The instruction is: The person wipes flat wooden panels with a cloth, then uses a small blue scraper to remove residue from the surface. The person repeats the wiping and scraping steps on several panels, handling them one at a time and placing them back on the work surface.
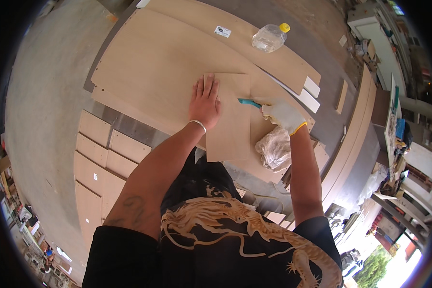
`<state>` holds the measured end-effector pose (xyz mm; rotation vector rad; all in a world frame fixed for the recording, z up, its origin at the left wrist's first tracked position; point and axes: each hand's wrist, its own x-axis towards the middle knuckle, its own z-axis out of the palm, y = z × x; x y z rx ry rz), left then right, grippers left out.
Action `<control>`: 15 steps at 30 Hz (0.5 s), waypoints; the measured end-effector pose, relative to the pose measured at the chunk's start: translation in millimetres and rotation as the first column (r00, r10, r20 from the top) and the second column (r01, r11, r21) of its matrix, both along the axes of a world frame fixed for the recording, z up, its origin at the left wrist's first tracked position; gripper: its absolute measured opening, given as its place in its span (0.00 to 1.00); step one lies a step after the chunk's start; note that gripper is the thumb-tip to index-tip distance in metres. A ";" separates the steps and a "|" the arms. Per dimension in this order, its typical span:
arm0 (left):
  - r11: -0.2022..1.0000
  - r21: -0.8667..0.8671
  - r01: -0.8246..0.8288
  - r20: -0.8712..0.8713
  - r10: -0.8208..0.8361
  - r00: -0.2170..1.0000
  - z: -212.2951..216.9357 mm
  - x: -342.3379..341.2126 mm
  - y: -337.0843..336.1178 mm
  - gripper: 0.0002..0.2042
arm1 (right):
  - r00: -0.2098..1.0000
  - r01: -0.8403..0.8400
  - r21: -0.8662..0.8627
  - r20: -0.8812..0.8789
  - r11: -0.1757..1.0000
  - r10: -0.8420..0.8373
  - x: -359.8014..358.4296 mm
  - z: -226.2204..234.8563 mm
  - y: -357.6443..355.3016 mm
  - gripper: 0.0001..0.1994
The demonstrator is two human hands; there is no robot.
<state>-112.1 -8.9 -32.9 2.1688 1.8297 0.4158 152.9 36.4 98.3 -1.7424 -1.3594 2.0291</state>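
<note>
Wears a black shirt [221, 230] with a tan dragon print, nearest of all, and bears a dark tattoo [132, 207] on the left arm. Reaches both arms out over brown panels, with a pale bracelet [198, 126] around the left wrist.

Has a crumpled clear plastic bag [275, 150] just below the right hand [281, 114], resting on a large panel [144, 62]. Has a narrow board [229, 139] lying straight ahead of the body, on top of that large panel, with long sides running away from the shirt.

Lays the left hand [206, 102] palm down across the left edge of the narrow board, near its far end, bare, fingers stretched forward, gripping nothing. Clenches the right hand, in a white knit glove with a yellow cuff, around a teal tool [248, 102]. Points the tool leftward over the right edge of the narrow board; impossible to tell whether its tip touches.

Farther out, shows another panel [197, 18] with a white sticker [222, 31] and a clear bottle [269, 39] with a yellow cap. Off to the sides, shows smaller boards [96, 168] at left, long boards [355, 129] at right, then grey floor [43, 105] and, at lower right, green leaves [377, 269].
</note>
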 end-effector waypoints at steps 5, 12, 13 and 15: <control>1.000 -0.015 0.007 -0.013 -0.007 1.000 -0.4 0.9 0.8 0.30 | 1.000 0.001 -0.109 0.026 0.994 0.002 7.1 -2.8 4.1 0.24; 1.000 0.013 0.012 0.036 -0.013 0.999 0.9 -0.5 -0.6 0.30 | 0.973 0.190 -0.123 -0.111 0.974 -0.203 18.6 -1.8 11.7 0.23; 1.000 -0.020 0.015 0.031 -0.014 0.999 1.1 -0.5 -0.9 0.30 | 0.976 0.178 -0.148 -0.104 0.973 -0.194 19.5 -1.8 11.6 0.22; 1.000 0.026 0.011 0.047 -0.012 0.999 1.2 -0.3 -0.9 0.30 | 0.973 0.160 -0.179 -0.135 0.971 -0.186 21.4 -2.3 11.4 0.21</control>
